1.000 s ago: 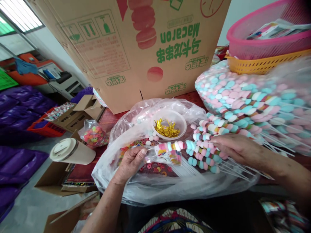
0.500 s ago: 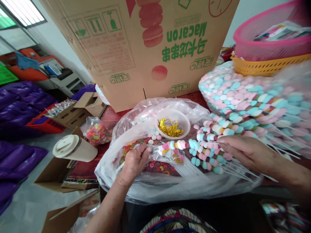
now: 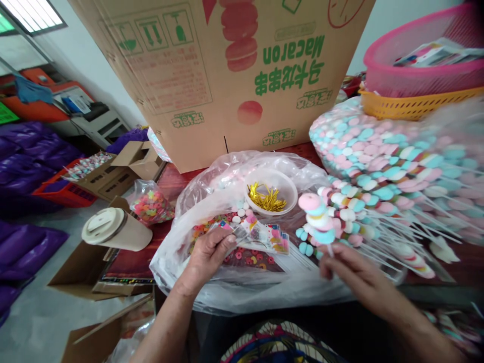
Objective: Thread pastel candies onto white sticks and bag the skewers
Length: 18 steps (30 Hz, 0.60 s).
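My right hand (image 3: 350, 267) is closed on the stick of a marshmallow skewer (image 3: 319, 218), which stands upright with pink, white, yellow and blue pieces. Between the thumb and fingers of my left hand (image 3: 215, 247) is a clear printed plastic bag (image 3: 251, 229), its mouth toward the right. Other printed bags (image 3: 278, 239) lie just right of it. Many more skewers (image 3: 363, 201) are piled beyond my right hand, their white sticks pointing toward me. A white bowl (image 3: 291, 194) of gold twist ties (image 3: 266, 199) sits behind the bags.
A large cardboard box (image 3: 223, 136) stands at the back. Plastic sheeting (image 3: 177, 282) holds loose ring candies (image 3: 247, 258). At left are a lidded cup (image 3: 128, 234) and a bag of colourful candies (image 3: 153, 205). Pink (image 3: 401, 75) and yellow baskets (image 3: 397, 107) are stacked at right.
My right hand has moved left and down from the skewer pile and now holds one skewer upright. My left hand stays in nearly the same place with the plastic bag.
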{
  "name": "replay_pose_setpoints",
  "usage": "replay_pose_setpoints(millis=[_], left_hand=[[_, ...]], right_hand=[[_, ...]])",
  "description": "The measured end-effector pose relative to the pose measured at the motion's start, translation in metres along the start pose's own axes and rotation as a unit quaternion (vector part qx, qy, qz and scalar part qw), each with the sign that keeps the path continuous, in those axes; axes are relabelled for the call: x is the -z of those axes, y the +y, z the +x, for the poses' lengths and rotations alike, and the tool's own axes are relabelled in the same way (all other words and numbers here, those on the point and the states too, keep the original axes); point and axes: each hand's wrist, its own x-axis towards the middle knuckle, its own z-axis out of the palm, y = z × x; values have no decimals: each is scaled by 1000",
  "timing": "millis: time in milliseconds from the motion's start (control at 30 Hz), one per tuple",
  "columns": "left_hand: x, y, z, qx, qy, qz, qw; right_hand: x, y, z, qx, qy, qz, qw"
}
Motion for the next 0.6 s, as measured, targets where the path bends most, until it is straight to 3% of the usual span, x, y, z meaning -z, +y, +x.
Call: replay_pose_setpoints(millis=[67, 167, 300, 467, 600], left_hand=[[-4, -1, -4, 21, 24, -50, 998], [-9, -3, -9, 62, 59, -129, 988], [-4, -2, -16, 57, 69, -144, 985], [11, 6, -15, -20, 37, -97, 994], [19, 14, -11, -65, 10, -85, 994]], right_hand=[[-31, -2, 3, -24, -51, 67, 996], [-54, -8, 14, -24, -47, 126, 991], [-40, -18, 22, 22, -23, 34, 999], [-16, -25, 25, 72, 33, -72, 994], [-2, -22, 25, 116, 35, -141, 983]])
